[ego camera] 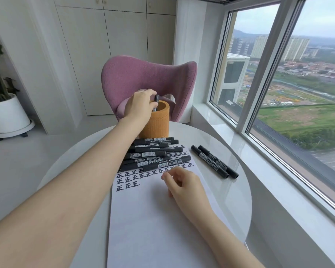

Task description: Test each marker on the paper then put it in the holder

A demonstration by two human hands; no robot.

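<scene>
One marker [156,103] dips upright into the orange holder [157,125], pinched by the left hand [140,106]. The right hand [185,183] rests on the paper [153,219], fingers [167,176] loosely curled, holding nothing.

our left hand [141,105] pinches a marker [156,102] upright at the mouth of the orange holder [155,122], its lower end just inside the rim. our right hand [184,182] rests on the paper [153,219], fingers loosely curled, holding nothing. a pile [153,156] of black markers lies across the sheet's far end, just in front of the holder, with rows of black marks [132,178] beside it. a pair [214,161] of markers lies side by side on the white table [230,190] to the right. pink chair [149,74] behind.
</scene>
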